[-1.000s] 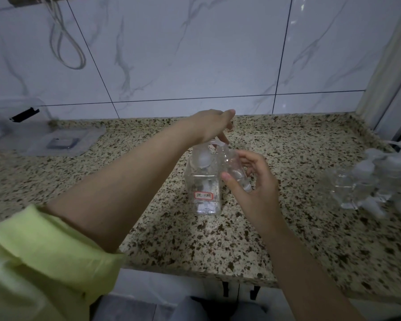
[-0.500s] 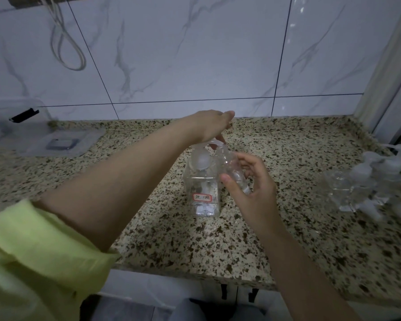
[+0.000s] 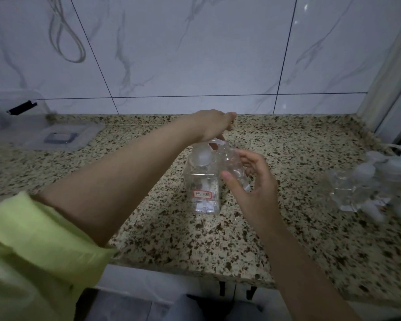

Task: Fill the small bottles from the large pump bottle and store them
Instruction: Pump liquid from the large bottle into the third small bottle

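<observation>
- On the speckled bench, seen from the head camera, the large pump bottle stands upright near the middle, clear, with a red-bordered label on its front face.
- Left hand sits on top of the pump head; whether its grip is closed around the head or just pressing down on it cannot be told, since the palm hides the fingers.
- Right hand has its grip clamped on one small bottle, thumb in front and fingers behind, holding it tilted with its open mouth up against the pump spout, touching the side of the large bottle.
- How much liquid is inside the held bottle is too unclear to say.
- Far right on the bench, a cluster of small bottles with white caps stands and lies together, well apart from the hands; whether those are already filled cannot be told.
- Far left, a clear storage box stands with its lid lying just beside it; nothing can be made out inside it.
- Judgement: filling is under way on one bottle; capping it, handling the others and storing all of them appear to remain.
</observation>
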Tool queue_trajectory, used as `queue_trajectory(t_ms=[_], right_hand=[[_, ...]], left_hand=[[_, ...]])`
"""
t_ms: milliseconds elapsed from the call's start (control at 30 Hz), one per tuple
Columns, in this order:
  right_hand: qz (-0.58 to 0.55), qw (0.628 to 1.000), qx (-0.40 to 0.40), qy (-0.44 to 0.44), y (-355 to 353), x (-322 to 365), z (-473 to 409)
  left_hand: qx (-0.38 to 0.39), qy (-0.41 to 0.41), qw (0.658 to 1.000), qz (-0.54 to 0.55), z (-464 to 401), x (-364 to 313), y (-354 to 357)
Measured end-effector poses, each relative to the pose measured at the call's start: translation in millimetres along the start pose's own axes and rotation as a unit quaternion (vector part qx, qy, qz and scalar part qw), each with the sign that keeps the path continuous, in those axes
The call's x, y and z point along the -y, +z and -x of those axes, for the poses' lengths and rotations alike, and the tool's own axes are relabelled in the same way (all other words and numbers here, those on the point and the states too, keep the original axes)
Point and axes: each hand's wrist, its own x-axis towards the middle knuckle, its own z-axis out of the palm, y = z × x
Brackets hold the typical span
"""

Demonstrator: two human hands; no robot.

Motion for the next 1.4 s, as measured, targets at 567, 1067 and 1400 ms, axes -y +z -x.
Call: queue_trajectory(t_ms=[567,1067,1400], right_hand=[[-0.001,1.0,-0.004,-0.007,-0.2,-0.2,-0.5],[-0.008,1.0,-0.004,-0.003,-0.6,-0.9,-0.4],[0.006,1.0,0.007,0.0,-1.0,-0.2,0.3]], left_hand=[[0.011,-0.007,1.0,-0.002,1.6,-1.9,-0.8],[0.007,-0.006,0.999,0.031,2.2,-2.8,-4.4],[0.01,0.001,1.0,-0.007,-0.1,0.4,0.6]])
